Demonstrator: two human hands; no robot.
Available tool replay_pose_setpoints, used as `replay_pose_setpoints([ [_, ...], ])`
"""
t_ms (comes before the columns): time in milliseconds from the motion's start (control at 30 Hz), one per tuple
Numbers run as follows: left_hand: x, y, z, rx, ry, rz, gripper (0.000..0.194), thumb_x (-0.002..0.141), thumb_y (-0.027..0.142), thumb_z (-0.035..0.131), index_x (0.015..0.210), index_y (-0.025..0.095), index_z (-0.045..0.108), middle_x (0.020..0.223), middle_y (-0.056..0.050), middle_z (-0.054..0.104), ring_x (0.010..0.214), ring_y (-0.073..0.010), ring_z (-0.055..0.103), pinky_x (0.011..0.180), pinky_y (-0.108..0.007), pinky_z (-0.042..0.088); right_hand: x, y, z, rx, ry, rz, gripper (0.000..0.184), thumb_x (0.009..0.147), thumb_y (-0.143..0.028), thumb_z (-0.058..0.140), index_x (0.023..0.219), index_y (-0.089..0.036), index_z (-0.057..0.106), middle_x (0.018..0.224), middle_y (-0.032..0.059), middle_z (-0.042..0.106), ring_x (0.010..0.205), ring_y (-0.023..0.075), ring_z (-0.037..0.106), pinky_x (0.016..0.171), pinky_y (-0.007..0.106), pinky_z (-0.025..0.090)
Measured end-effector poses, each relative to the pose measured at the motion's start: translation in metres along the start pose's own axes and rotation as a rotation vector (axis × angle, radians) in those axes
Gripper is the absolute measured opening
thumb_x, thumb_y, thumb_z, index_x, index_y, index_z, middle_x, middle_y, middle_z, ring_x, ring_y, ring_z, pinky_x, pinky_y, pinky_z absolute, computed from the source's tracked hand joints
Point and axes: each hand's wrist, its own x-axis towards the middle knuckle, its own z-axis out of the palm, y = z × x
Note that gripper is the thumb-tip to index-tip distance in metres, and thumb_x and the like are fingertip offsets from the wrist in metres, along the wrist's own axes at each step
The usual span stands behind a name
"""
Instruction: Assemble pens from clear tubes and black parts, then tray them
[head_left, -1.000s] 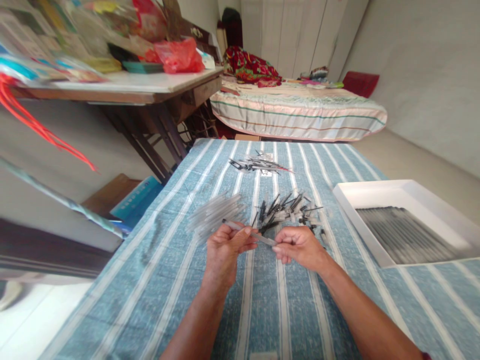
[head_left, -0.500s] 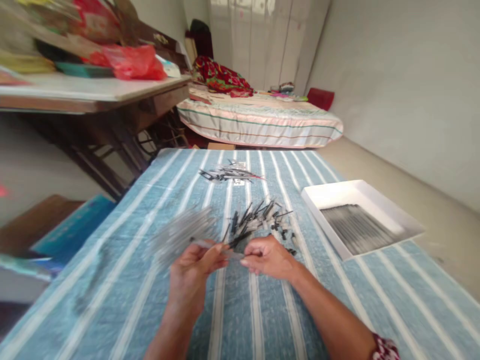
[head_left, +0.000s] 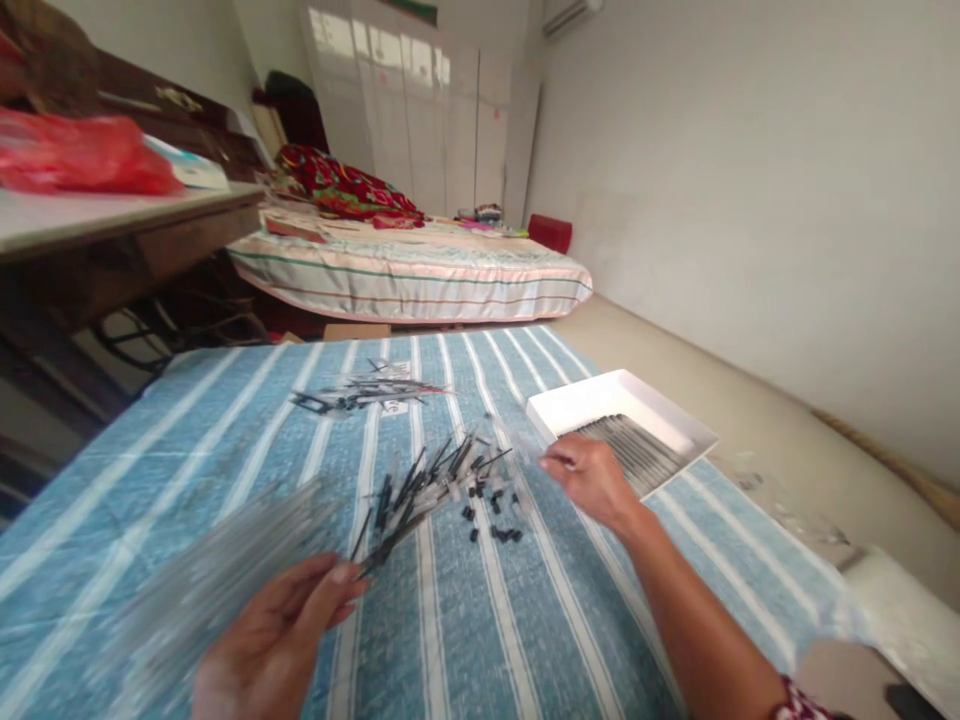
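Left hand [head_left: 274, 640]: thumb and fingers drawn together just beside a heap of short black and clear plastic parts [head_left: 431, 482]; cannot tell whether anything is gripped. Clear slender tubes [head_left: 225, 560], blurred, lie left of it, outside the grip. Right hand [head_left: 596, 482]: fingers curled, contents unclear, in front of white box [head_left: 600, 397] containing aligned dark rods [head_left: 634, 447]. Surface: blue, white-striped cloth [head_left: 461, 640]. Beyond: bed [head_left: 420, 290], red floral quilt [head_left: 349, 188].
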Motion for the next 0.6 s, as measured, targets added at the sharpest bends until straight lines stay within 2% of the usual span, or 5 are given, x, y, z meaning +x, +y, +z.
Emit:
replay_pose_setpoints([
  [133, 0.007, 0.0, -0.003, 0.03, 0.013, -0.026, 0.03, 0.054, 0.041, 0.066, 0.078, 0.023, 0.06, 0.062, 0.001, 0.072, 0.074, -0.0263, 0.068, 0.08, -0.035, 0.05, -0.001, 0.079, -0.039, -0.229, 0.071, 0.271, 0.026, 0.083, -0.032, 0.044, 0.077, -0.017, 0.065, 0.088, 0.0095, 0.064, 0.084, 0.0219, 0.058, 0.069, 0.028, 0.039],
  [267, 0.01, -0.006, -0.002, 0.039, -0.032, -0.034, 0.03, 0.055, 0.04, 0.067, 0.079, 0.024, 0.06, 0.064, 0.002, 0.072, 0.077, -0.0258, 0.068, 0.08, -0.034, 0.049, -0.006, 0.131, -0.055, -0.375, 0.005, 0.444, 0.03, 0.081, -0.033, 0.043, 0.075, -0.017, 0.068, 0.086, 0.0112, 0.066, 0.081, 0.0225, 0.06, 0.062, 0.026, 0.037],
  [400, 0.012, -0.01, -0.001, 0.036, -0.046, -0.027, 0.027, 0.056, 0.04, 0.067, 0.077, 0.024, 0.06, 0.065, 0.001, 0.072, 0.077, -0.0264, 0.068, 0.08, -0.034, 0.05, -0.009, 0.154, -0.054, -0.437, -0.07, 0.511, 0.031, 0.081, -0.034, 0.044, 0.078, -0.017, 0.069, 0.088, 0.0131, 0.067, 0.083, 0.0242, 0.061, 0.06, 0.026, 0.037],
  [600, 0.009, -0.006, 0.0, 0.06, -0.045, 0.014, 0.023, 0.059, 0.039, 0.065, 0.076, 0.024, 0.061, 0.067, 0.002, 0.072, 0.077, -0.0253, 0.068, 0.077, -0.032, 0.052, -0.009, 0.162, -0.047, -0.461, -0.145, 0.519, 0.029, 0.081, -0.032, 0.045, 0.084, -0.017, 0.069, 0.091, 0.0127, 0.067, 0.087, 0.0233, 0.062, 0.064, 0.026, 0.04],
])
